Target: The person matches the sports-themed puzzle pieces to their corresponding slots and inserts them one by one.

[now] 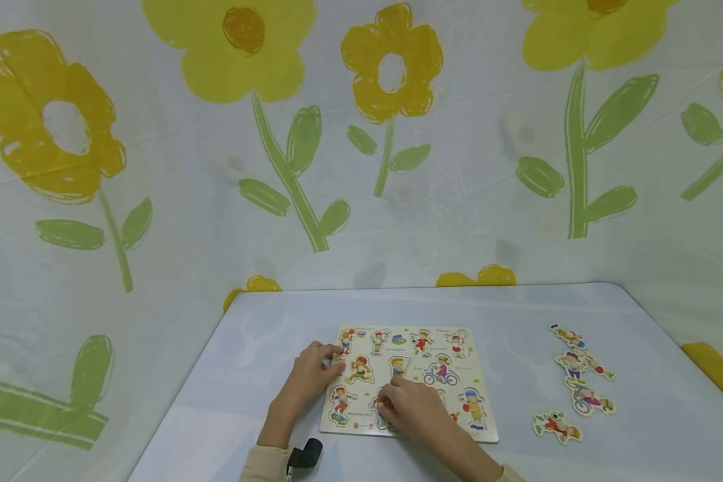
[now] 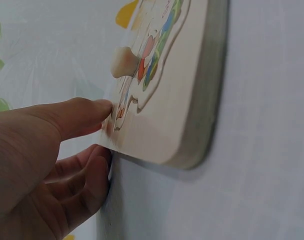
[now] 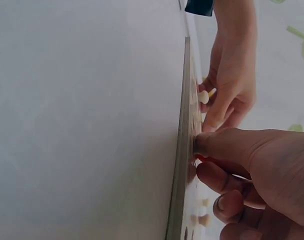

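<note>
A wooden peg puzzle board (image 1: 410,422) with printed sports figures lies flat on the table. At its left edge my left hand (image 1: 311,370) holds the board, the thumb (image 2: 87,115) on its face and the other fingers bent against the edge. A wooden knob (image 2: 125,62) stands up from a figure close by. My right hand (image 1: 418,408) is over the board's front middle, thumb and index finger pinching a puzzle piece (image 1: 381,418). That piece is mostly hidden by the fingers. Both hands also appear near each other in the right wrist view.
Several loose puzzle pieces lie right of the board, among them a cyclist piece (image 1: 590,399) and, nearer me, a footballer piece (image 1: 557,427). The white table (image 1: 265,335) ends at a flower-printed curtain (image 1: 397,241). A small black device (image 1: 305,454) sits at my left wrist.
</note>
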Motion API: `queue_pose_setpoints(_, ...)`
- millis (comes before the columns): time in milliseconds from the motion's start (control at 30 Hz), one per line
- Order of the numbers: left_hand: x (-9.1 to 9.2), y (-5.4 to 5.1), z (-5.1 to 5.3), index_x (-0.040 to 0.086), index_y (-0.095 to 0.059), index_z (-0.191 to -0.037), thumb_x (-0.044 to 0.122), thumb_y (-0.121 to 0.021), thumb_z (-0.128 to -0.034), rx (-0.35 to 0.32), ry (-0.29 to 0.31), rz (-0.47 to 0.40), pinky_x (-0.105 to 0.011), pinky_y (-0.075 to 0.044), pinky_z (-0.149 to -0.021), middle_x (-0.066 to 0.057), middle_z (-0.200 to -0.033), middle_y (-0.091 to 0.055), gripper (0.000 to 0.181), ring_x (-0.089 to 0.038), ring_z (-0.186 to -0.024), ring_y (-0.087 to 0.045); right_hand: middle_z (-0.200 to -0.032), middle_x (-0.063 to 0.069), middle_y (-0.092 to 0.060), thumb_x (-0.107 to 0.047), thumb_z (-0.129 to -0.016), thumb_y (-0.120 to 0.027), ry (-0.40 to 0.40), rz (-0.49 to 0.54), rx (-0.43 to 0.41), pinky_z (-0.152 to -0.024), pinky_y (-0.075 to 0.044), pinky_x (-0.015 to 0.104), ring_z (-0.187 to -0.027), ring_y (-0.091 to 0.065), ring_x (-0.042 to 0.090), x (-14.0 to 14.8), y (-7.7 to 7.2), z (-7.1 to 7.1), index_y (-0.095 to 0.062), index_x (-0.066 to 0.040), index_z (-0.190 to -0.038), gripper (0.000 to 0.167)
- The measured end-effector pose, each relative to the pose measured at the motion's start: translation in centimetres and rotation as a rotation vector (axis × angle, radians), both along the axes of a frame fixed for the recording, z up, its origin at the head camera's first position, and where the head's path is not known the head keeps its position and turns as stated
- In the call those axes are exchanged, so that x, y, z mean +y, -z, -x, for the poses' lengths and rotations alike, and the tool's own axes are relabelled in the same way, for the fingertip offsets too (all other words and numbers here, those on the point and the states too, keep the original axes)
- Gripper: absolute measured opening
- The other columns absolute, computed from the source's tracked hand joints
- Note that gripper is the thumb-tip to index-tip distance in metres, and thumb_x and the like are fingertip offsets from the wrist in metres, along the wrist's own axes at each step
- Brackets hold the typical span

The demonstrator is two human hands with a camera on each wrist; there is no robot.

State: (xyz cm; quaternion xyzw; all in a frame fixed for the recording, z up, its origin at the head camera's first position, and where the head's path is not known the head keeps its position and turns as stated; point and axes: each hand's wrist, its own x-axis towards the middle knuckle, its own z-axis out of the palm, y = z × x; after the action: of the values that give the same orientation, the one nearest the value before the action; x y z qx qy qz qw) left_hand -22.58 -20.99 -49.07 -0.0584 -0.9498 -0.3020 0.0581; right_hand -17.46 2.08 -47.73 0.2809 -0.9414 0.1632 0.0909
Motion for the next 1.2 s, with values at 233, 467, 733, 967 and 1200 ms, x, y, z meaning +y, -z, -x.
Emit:
queue_pose_setpoints(233, 0.05, -0.05, -0.03, 0.013, -0.070, -0.118, 0.026, -0.073, -0.0872, -0.005, -0.005, -0.008, -0.020, -0.040, -0.060, -0.005, -0.099, -0.061, 0.034, -0.010, -0.073, -0.049, -0.072, -0.014, -0.048, -0.031, -0.086, -0.074, -0.013, -0.001, -0.026, -0.050, -0.030, 0.016, -0.056, -0.036, -0.002, 0.18, -0.08, -0.19, -0.074, -0.022, -0.087, 0.009)
queue_pose_setpoints(467, 0.05, -0.17, -0.09, 0.014, -0.070, -0.119, 0.026, -0.073, -0.0880, -0.016, 0.000, -0.006, -0.020, -0.041, -0.060, -0.006, -0.099, -0.061, 0.034, -0.010, -0.072, -0.049, -0.073, -0.015, -0.046, -0.033, -0.087, -0.072, -0.008, -0.020, -0.071, -0.050, -0.031, 0.016, -0.057, -0.036, -0.001, 0.17, 0.00, -0.15, -0.073, -0.023, -0.090, 0.010)
queue_pose_setpoints(733, 0.12, -0.38, -0.22, 0.013, -0.071, -0.117, 0.024, -0.073, -0.0873, 0.004, 0.007, -0.022, -0.020, -0.041, -0.058, -0.006, -0.097, -0.061, 0.032, -0.010, -0.070, -0.048, -0.073, -0.014, -0.046, -0.031, -0.087, -0.072, -0.023, -0.010, -0.039, -0.049, -0.031, 0.016, -0.057, -0.036, -0.001, 0.32, 0.21, -0.03, -0.073, -0.021, -0.091, 0.011)
queue_pose_setpoints(967, 0.08, -0.21, -0.08, 0.012, -0.071, -0.117, 0.024, -0.073, -0.0878, 0.003, 0.004, -0.004, -0.020, -0.041, -0.058, -0.007, -0.098, -0.061, 0.032, -0.010, -0.071, -0.048, -0.075, -0.014, -0.049, -0.030, -0.086, -0.073, -0.038, -0.006, -0.013, -0.049, -0.031, 0.015, -0.057, -0.036, -0.002, 0.48, 0.35, -0.17, -0.072, -0.022, -0.091, 0.010)
queue_pose_setpoints(1200, 0.04, -0.15, -0.03, 0.012, -0.071, -0.117, 0.023, -0.073, -0.0876, 0.007, 0.016, -0.005, -0.021, -0.040, -0.058, -0.008, -0.099, -0.062, 0.031, -0.011, -0.071, -0.048, -0.077, -0.014, -0.050, -0.031, -0.086, -0.073, -0.037, -0.010, -0.023, -0.049, -0.031, 0.016, -0.057, -0.036, -0.002, 0.58, 0.20, -0.28, -0.072, -0.022, -0.093, 0.011)
